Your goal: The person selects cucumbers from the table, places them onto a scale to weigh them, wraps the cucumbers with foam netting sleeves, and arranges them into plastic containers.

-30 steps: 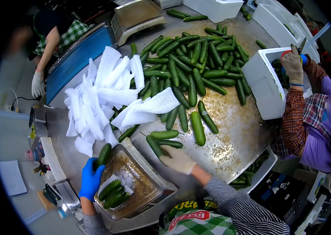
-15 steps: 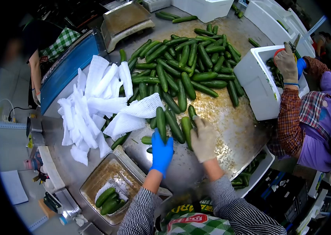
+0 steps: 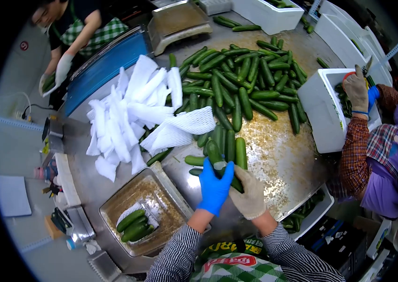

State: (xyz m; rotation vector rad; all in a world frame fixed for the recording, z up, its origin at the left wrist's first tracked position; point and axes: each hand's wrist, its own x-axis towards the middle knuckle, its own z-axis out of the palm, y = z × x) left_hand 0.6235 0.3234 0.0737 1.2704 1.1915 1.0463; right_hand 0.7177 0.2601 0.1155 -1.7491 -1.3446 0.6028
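Observation:
My left hand [image 3: 215,188], in a blue glove, grips a green cucumber [image 3: 214,151] near the front of the steel table. My right hand [image 3: 248,195], in a beige knit glove, closes on the same cucumber's lower end from the right. Part of the cucumber is hidden by my fingers. Just beyond my hands lies the large cucumber pile [image 3: 236,110]. White foam net sleeves [image 3: 114,122] are heaped to its left. Front left, a weighing scale [image 3: 173,211] carries several cucumbers [image 3: 134,226] on white netting.
At right a co-worker with scissors [image 3: 368,65] leans over a white foam box [image 3: 319,113]. Another box of cucumbers [image 3: 321,204] sits below the table's right edge. Back left, a person in white gloves [image 3: 63,68] stands behind a blue panel [image 3: 109,68]. A second scale [image 3: 180,23] stands behind.
Both hands have come together around one cucumber, drawn toward me from the pile's front edge. The view has shifted, and the person at back left now stands more upright in view.

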